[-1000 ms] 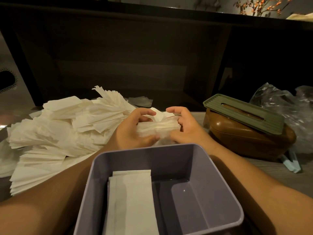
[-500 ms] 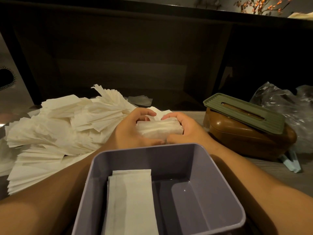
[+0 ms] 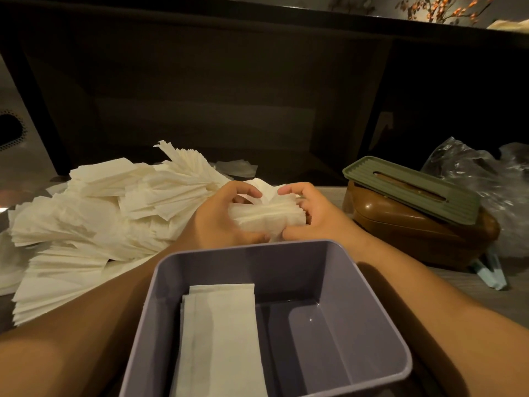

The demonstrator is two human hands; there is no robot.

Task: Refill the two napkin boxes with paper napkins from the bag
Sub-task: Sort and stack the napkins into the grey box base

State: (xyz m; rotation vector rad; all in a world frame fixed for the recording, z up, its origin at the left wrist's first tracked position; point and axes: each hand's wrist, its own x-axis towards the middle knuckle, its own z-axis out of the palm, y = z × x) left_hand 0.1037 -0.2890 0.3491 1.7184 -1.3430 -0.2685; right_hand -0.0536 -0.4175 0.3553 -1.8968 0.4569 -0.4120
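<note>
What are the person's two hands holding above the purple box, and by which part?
A stack of paper napkins, held by its two ends: the left hand grips the left end, the right hand the right end, fingers curled over the top.

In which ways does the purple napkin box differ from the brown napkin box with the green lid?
The purple napkin box is open, with no lid, so the folded napkins along its left side show; the brown napkin box is covered by a green slotted lid, which hides its contents. The purple box has straight walls; the brown box looks rounded. The purple box stands nearest the camera; the brown box stands farther away, to the right. Both rest on the table.
</note>
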